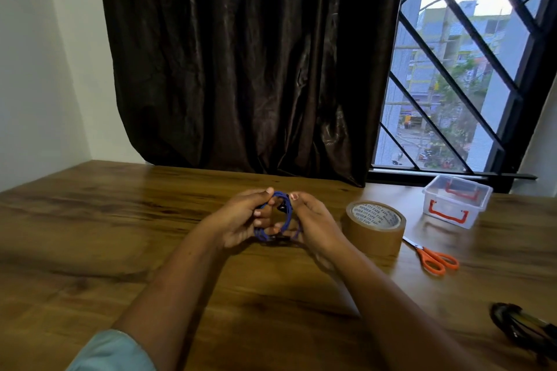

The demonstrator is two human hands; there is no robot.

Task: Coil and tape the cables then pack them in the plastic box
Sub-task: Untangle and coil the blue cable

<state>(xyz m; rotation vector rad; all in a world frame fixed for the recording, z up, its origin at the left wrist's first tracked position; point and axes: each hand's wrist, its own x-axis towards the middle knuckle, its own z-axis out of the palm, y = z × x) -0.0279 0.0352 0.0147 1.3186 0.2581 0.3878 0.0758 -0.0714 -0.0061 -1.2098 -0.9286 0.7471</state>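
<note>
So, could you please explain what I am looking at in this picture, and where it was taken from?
There is no machine here: a person works with bare hands, and the single picture comes from a camera worn on their head, looking forward and down. The left hand and right hand together hold a blue cable, wound into a small coil, above a wooden table; their fingers curl round it. On the table to the right are a roll of brown tape, orange-handled scissors and, farther back, a clear plastic box. A dark object at the bottom right is too unclear to name.
</note>
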